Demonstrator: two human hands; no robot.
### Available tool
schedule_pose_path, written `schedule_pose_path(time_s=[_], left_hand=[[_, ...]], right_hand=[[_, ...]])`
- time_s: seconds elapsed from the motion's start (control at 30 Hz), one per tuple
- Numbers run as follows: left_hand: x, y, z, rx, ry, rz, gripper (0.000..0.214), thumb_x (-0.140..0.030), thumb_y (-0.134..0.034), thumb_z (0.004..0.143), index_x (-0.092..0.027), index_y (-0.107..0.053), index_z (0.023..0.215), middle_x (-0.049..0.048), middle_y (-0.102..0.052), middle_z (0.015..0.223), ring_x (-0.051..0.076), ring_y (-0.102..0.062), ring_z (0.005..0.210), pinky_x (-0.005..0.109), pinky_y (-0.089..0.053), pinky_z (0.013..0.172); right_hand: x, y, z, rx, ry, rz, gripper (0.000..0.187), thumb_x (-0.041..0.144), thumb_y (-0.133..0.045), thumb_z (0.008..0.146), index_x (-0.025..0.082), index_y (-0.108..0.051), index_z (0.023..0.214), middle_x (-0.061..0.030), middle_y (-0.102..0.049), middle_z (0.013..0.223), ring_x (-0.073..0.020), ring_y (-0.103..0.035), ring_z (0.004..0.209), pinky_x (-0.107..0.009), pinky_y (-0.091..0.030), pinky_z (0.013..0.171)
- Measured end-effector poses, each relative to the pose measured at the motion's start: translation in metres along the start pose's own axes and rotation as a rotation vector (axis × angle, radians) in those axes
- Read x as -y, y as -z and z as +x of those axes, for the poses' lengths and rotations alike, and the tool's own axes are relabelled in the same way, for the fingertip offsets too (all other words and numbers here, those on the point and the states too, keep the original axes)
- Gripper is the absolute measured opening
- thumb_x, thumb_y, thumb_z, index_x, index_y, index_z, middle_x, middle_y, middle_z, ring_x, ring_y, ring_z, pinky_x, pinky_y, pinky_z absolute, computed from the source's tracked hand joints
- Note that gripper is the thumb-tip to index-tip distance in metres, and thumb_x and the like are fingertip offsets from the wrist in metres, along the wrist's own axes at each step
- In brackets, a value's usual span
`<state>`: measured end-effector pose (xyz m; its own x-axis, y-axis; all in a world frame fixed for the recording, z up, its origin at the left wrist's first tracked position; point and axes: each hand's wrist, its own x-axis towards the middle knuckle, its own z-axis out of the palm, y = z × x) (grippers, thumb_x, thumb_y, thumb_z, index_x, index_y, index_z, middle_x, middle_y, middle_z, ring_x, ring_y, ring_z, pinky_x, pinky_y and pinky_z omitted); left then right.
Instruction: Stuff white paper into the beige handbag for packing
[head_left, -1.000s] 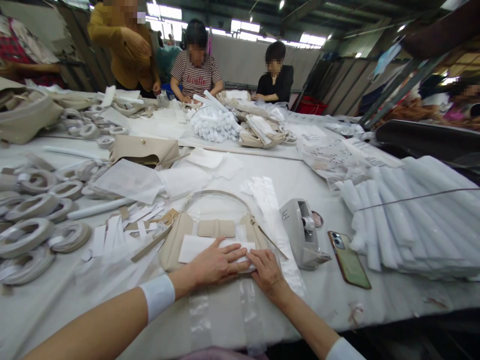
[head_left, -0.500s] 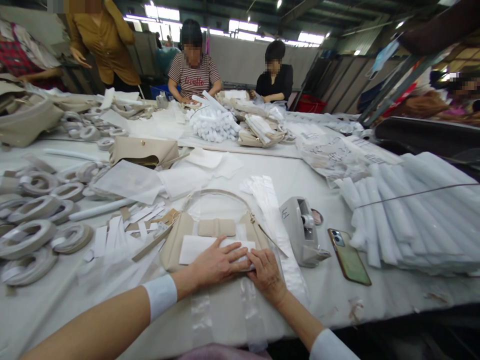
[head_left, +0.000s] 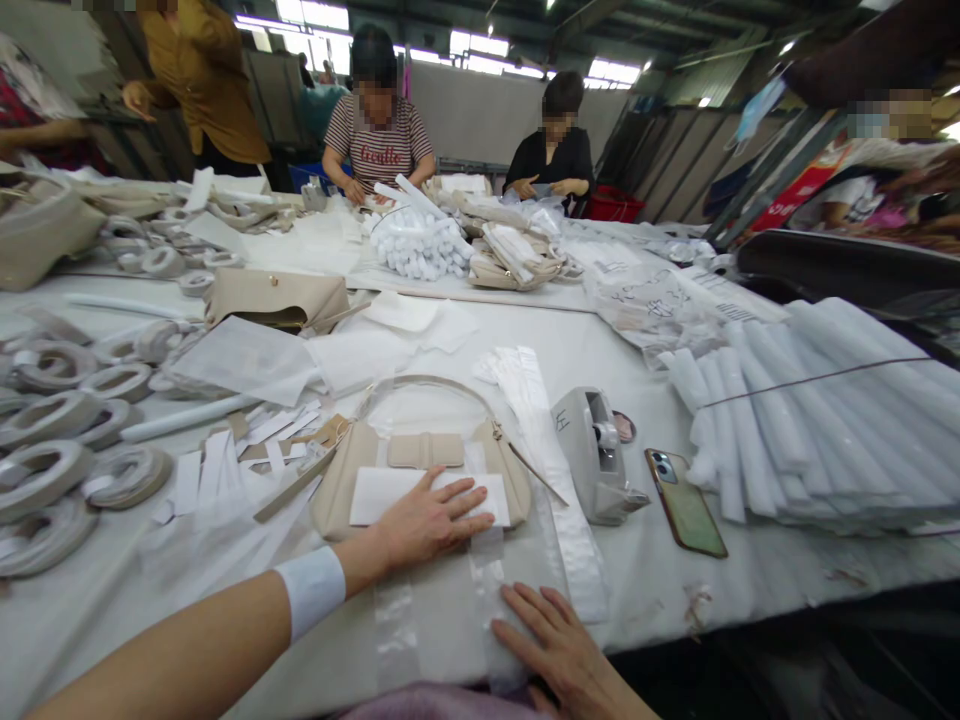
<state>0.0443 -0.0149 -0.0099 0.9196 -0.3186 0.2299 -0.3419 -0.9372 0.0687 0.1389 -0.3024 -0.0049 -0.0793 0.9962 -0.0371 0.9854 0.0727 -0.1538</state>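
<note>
A beige handbag [head_left: 341, 480] with a curved handle lies flat on the white table in front of me. A white paper sheet [head_left: 375, 495] lies across its front. My left hand [head_left: 427, 520] rests flat on that sheet, fingers stretched out, holding nothing. My right hand [head_left: 559, 645] lies flat near the table's front edge, fingers apart, on a clear plastic strip [head_left: 487, 600] running down from the bag. Another clear strip [head_left: 394, 625] lies to its left.
A grey tape dispenser [head_left: 592, 455] and a phone [head_left: 684, 502] lie to the right, with rolled white foam [head_left: 810, 420] beyond. Coiled straps [head_left: 67, 440] and paper strips [head_left: 225, 460] are at left. Another beige bag [head_left: 277, 300] lies further back. Several people work at the far side.
My right hand has left the paper on the bag and slid back toward me along the plastic strip to the table edge. The left hand stays on the paper.
</note>
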Motion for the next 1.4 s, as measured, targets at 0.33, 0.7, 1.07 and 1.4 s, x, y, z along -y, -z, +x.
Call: schedule_pose_path(time_s=[0.33,0.7,1.07,1.4], left_hand=[[0.002,-0.004,-0.002,-0.027,-0.006,0.0,0.038,-0.038,-0.039,0.098,-0.03,-0.043,0.135,0.0056,-0.045,0.142,0.025,-0.042,0.128,0.051,-0.022,0.108],[-0.002,0.008,0.002,-0.037,-0.007,0.055,0.043,-0.051,-0.046,0.093,-0.033,-0.044,0.132,0.0039,-0.047,0.138,0.026,-0.045,0.119,0.051,-0.023,0.105],[-0.019,-0.013,0.006,-0.109,0.075,0.189,0.03,-0.029,-0.041,0.098,-0.024,-0.048,0.127,0.0057,-0.053,0.13,0.024,-0.049,0.11,0.044,-0.033,0.094],[-0.014,-0.02,-0.001,-0.125,0.084,0.141,0.033,-0.029,-0.047,0.096,-0.027,-0.048,0.129,0.0063,-0.052,0.132,0.025,-0.048,0.112,0.045,-0.034,0.096]], right_hand=[[-0.013,0.011,0.026,-0.383,-0.132,0.177,0.051,0.013,-0.052,0.077,0.022,-0.052,0.128,-0.0115,-0.051,0.135,-0.0258,-0.049,0.122,-0.043,-0.047,0.095],[-0.06,-0.027,0.105,-0.678,-0.281,0.14,0.042,0.009,-0.052,0.073,0.019,-0.059,0.113,-0.008,-0.058,0.104,-0.0251,-0.051,0.1,-0.045,-0.039,0.092],[-0.048,-0.018,0.098,-0.619,-0.306,0.107,0.045,0.014,-0.055,0.076,0.018,-0.054,0.121,-0.0111,-0.059,0.114,-0.0267,-0.051,0.11,-0.05,-0.034,0.103],[-0.003,-0.014,-0.021,-0.089,-0.102,0.055,0.082,0.007,-0.053,0.067,0.025,-0.032,0.144,-0.0097,-0.026,0.152,-0.03,-0.026,0.138,-0.055,-0.022,0.112]])
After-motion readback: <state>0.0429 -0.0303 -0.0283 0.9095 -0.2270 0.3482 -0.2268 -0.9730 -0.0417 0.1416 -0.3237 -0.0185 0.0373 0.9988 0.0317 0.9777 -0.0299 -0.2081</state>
